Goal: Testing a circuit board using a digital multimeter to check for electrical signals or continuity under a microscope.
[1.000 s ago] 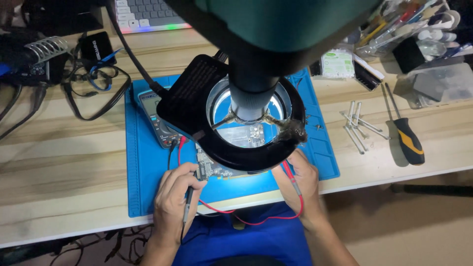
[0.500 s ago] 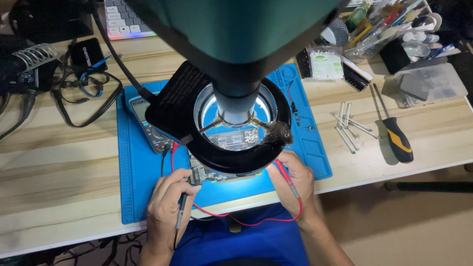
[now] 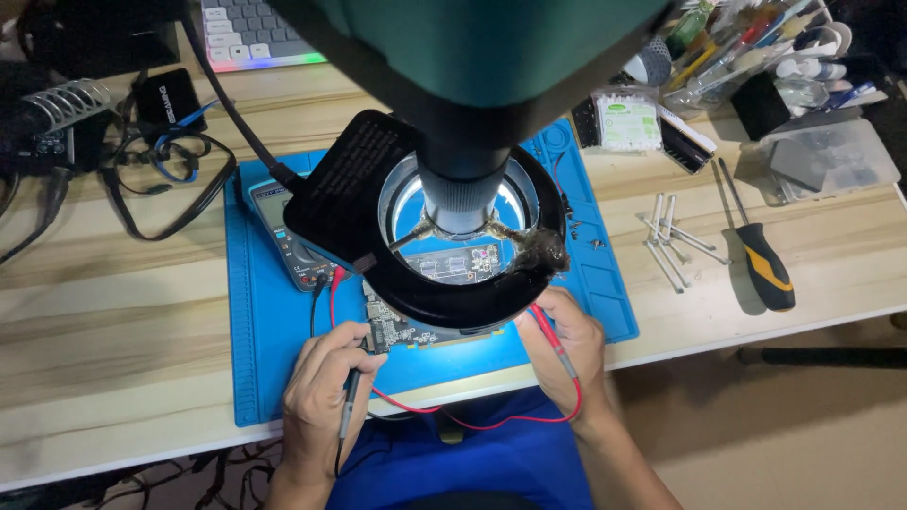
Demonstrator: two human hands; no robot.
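The left hand [image 3: 326,397] is pinching a black probe [image 3: 348,401]. The right hand [image 3: 565,345] is holding a red probe [image 3: 548,332]. Both tips are pointing at the green board [image 3: 402,331], which is lying on the blue mat [image 3: 255,349] under the big ring light [image 3: 444,236]. The testing looks like it is going on now, not finished. The light is hiding most of the board and both tips, so I cannot tell whether they are touching it. The meter [image 3: 283,231] is partly covered too.

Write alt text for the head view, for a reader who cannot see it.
Under a microscope ring light, the left hand holds a black probe and the right hand a red probe at a circuit board on a blue mat.
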